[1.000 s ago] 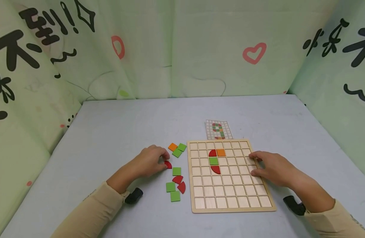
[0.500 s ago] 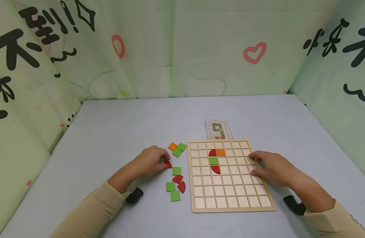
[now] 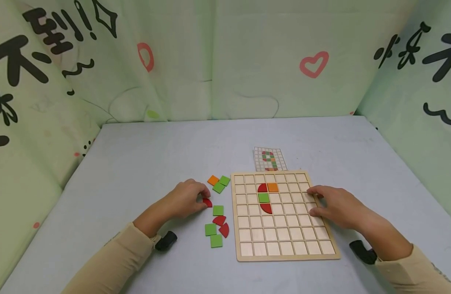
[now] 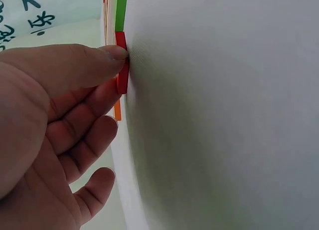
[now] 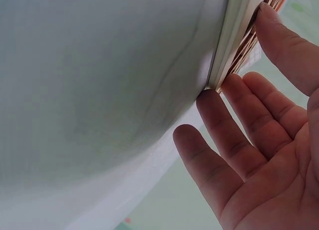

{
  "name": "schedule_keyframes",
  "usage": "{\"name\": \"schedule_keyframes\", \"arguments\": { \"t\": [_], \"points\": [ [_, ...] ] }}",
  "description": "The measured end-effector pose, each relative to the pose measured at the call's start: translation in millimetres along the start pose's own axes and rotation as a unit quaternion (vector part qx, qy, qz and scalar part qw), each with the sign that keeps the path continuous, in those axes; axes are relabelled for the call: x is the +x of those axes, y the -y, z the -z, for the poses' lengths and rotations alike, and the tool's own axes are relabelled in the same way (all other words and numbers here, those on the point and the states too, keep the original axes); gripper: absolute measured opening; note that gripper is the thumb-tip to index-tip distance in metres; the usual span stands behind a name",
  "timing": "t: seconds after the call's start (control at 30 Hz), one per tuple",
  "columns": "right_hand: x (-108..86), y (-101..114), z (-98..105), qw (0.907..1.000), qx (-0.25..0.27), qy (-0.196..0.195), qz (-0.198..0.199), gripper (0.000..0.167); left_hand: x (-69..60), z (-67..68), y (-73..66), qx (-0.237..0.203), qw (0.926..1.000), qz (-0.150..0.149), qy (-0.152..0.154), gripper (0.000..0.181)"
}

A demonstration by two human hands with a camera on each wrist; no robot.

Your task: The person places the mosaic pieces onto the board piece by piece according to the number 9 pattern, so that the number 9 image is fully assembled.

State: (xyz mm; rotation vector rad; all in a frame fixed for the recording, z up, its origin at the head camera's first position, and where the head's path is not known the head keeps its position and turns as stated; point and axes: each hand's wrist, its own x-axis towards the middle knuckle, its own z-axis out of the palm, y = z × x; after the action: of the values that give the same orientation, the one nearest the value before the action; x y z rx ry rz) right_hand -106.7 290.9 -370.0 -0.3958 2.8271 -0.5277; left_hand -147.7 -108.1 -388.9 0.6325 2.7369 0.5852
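Note:
In the head view my left hand (image 3: 184, 199) is low over the table at the left of a wooden grid board (image 3: 288, 258). Its thumb and a finger pinch a red quarter-circle tile (image 4: 122, 83), which appears to lie flat on the table. My right hand (image 3: 341, 207) rests at the board's right edge, fingers fairly straight against the side and thumb on top. On the board sit a red quarter-circle (image 3: 262, 188), an orange square (image 3: 273, 187), a green square (image 3: 264, 198) and another red quarter-circle (image 3: 266, 208).
Left of the board lie several loose tiles, among them an orange square (image 3: 213, 180), a green square (image 3: 218, 210) and a red quarter-circle (image 3: 224, 230). A printed pattern card (image 3: 260, 165) lies behind the board. Patterned curtains (image 3: 247, 61) surround the table.

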Motion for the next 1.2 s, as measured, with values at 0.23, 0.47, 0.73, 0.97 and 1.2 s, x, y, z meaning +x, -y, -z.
{"name": "schedule_keyframes", "arguments": {
  "t": [0.23,0.47,0.73,0.97,1.2],
  "points": [
    [-0.2,-1.8,1.0,1.0,0.003,0.002,0.002,0.058,3.0,2.1,-2.1,0.024,0.9997,0.002,-0.005,0.022],
    [0.5,-1.5,1.1,1.0,0.004,0.0,0.004,0.057,7.8,9.5,-9.7,0.026,0.9993,-0.022,-0.018,0.021],
    [0.7,-1.2,-0.5,0.9999,0.008,-0.003,0.006,0.056,23.7,12.1,-25.9,0.028,0.9987,-0.042,-0.009,0.02],
    [0.1,-1.6,0.1,1.0,0.007,-0.002,0.005,0.057,40.7,15.1,-40.8,0.026,0.9958,-0.088,0.001,0.021],
    [0.1,-0.6,0.8,1.0,0.003,-0.001,0.002,0.057,59.1,14.5,-66.5,0.025,0.9953,-0.089,0.028,0.023]
  ]
}}
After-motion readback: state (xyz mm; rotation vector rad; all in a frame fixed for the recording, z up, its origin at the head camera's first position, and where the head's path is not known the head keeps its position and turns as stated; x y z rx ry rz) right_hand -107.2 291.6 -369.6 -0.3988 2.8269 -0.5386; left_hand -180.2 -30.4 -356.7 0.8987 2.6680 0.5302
